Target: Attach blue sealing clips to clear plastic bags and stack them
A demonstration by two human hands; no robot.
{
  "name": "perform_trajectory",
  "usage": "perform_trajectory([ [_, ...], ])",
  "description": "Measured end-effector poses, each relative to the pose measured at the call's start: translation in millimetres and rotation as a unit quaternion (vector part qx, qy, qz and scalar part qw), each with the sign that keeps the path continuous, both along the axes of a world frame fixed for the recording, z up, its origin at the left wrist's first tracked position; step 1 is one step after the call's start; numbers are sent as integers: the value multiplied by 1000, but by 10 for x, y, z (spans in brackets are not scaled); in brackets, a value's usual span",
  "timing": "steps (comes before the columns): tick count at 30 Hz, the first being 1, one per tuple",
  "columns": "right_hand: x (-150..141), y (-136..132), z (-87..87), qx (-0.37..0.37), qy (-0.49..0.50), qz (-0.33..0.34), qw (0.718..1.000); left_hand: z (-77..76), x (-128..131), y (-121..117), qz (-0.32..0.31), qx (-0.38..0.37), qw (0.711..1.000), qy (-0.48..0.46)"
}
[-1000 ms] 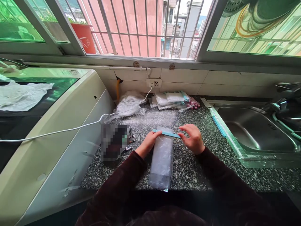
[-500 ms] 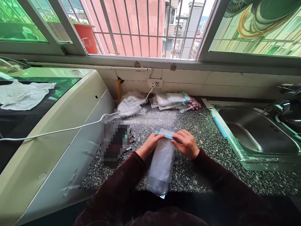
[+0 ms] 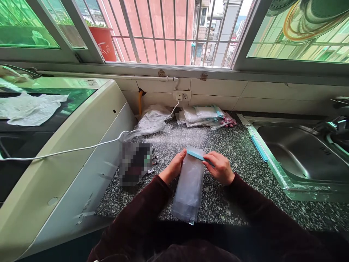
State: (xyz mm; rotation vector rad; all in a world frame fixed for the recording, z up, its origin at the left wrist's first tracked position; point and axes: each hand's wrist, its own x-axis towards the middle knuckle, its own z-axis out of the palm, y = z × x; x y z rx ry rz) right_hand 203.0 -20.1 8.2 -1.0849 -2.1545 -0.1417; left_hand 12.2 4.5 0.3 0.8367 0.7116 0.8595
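A clear plastic bag [image 3: 188, 189] hangs lengthwise towards me over the front of the counter. Across it near the top lies a light-blue bag sealing clip [image 3: 195, 155], slightly slanted, with a strip of bag showing above. My left hand [image 3: 174, 168] is closed on the bag's left edge, its thumb by the clip's left end; the fingers behind are hidden. On the other side, my right hand [image 3: 220, 168] pinches the clip's right end between thumb and fingers.
Speckled counter [image 3: 229, 207] lies beneath. Behind are crumpled plastic bags [image 3: 154, 120] and a pile of clipped bags [image 3: 203, 114]. A blurred-out dark object [image 3: 135, 163] lies left, under a white cable [image 3: 89, 147]. Right is the sink [image 3: 294, 153], another blue clip [image 3: 259, 148] along its edge.
My left thumb has moved off the clip's face to its left end. My right fingers have shifted towards the clip's right end, leaving more of it showing. The view has shifted slightly.
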Motion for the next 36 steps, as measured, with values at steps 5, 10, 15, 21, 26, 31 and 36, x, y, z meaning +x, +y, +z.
perform_trajectory([
  [5, 9, 6, -1, -8, 9, 9, 1000, -62, -38, 27, 52, 63, 995, 60],
  [10, 20, 9, -13, -14, 19, 25, 999, -18, -30, 21, 51, 50, 996, 49],
  [15, 25, 15, -23, -13, 37, 36, 999, 33, -2, 1, 60, 49, 996, 37],
  [21, 13, 20, -25, -14, 68, 24, 997, -4, 10, 5, 72, 65, 993, 59],
  [26, 8, 22, -21, -2, 74, 2, 997, 13, 7, -10, 77, 95, 990, 65],
  [31, 4, 30, -17, 22, 104, 28, 994, 43, 1, -32, 75, 136, 984, 90],
  [36, 3, 27, -9, 36, 110, 31, 993, 29, 4, -33, 79, 139, 983, 84],
])
